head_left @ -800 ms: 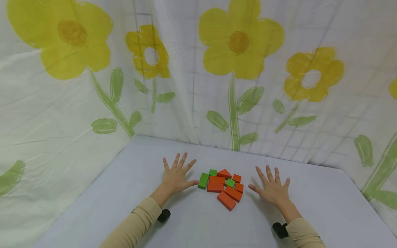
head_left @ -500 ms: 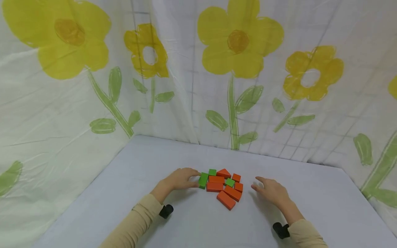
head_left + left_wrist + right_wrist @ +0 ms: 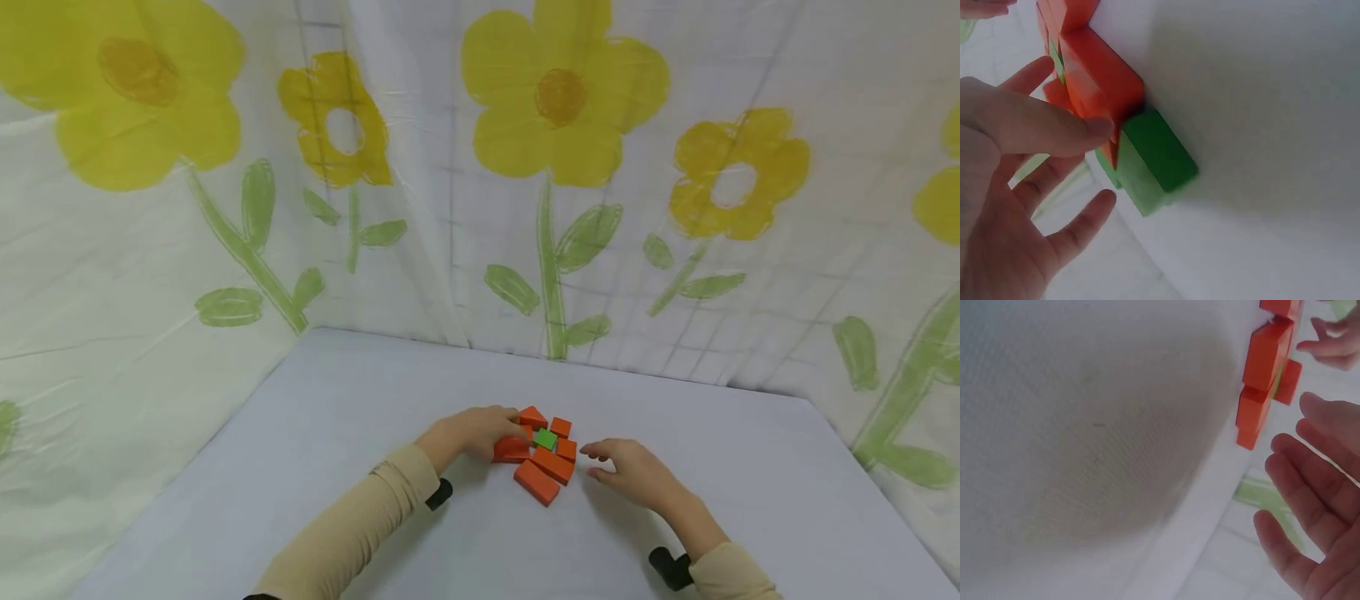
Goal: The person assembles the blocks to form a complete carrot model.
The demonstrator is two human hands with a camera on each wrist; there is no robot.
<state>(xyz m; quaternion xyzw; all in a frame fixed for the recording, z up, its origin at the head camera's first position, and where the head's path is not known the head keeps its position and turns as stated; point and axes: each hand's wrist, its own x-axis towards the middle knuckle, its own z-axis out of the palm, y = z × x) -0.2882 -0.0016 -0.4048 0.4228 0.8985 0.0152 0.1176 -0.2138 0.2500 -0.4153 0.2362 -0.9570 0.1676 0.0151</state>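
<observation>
My left hand (image 3: 476, 429) hangs over the left side of a cluster of wooden toy blocks, fingers spread and loosely bent. In the left wrist view its thumb overlaps a long red-orange block (image 3: 1100, 69), and a green rectangular block (image 3: 1160, 150) stands just beyond the thumb tip. From the head that green block is hidden under the hand. My right hand (image 3: 633, 473), fingers relaxed and holding nothing, is just right of a small red-orange block (image 3: 566, 450). A small green block (image 3: 545, 438) lies mid-cluster, with a red-orange triangular block (image 3: 533, 417) behind it.
The blocks lie on a white table (image 3: 480, 542). Behind and to the left hangs a white curtain (image 3: 420, 275) printed with yellow flowers. A black wrist camera (image 3: 670, 568) sits below the right wrist.
Both hands, first spread wide apart, have relaxed their fingers and come inward. The left has moved right over the green and red-orange blocks; the right has moved slightly left. The head view has shifted slightly.
</observation>
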